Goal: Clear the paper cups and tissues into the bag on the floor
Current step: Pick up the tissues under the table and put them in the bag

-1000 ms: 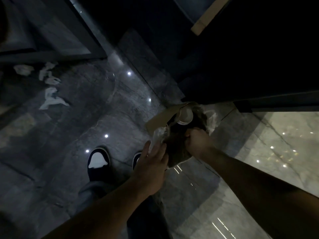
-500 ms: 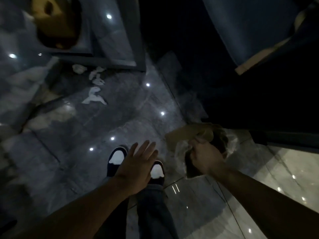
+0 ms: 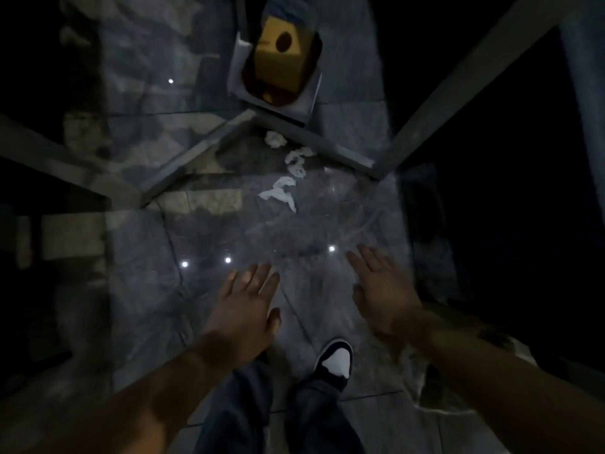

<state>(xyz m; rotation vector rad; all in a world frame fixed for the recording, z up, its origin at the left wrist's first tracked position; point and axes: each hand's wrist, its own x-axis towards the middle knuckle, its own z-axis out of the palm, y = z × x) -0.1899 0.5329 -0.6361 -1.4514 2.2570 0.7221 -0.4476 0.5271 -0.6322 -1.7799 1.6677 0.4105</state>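
Left hand (image 3: 245, 309) and right hand (image 3: 381, 290) spread open, empty; tissues (image 3: 288, 172) on floor (image 3: 147, 257); bag's (image 3: 435, 388) contents seemingly hidden.

The tissues (image 3: 284, 173) lie strewn on the floor (image 3: 147, 257) at twelve o'clock, ahead of both hands, just below a frame bar (image 3: 314, 139). Beyond that bar, still at twelve, stands a box (image 3: 278, 67). A shoe (image 3: 335, 363) sits at six o'clock, between the forearms.
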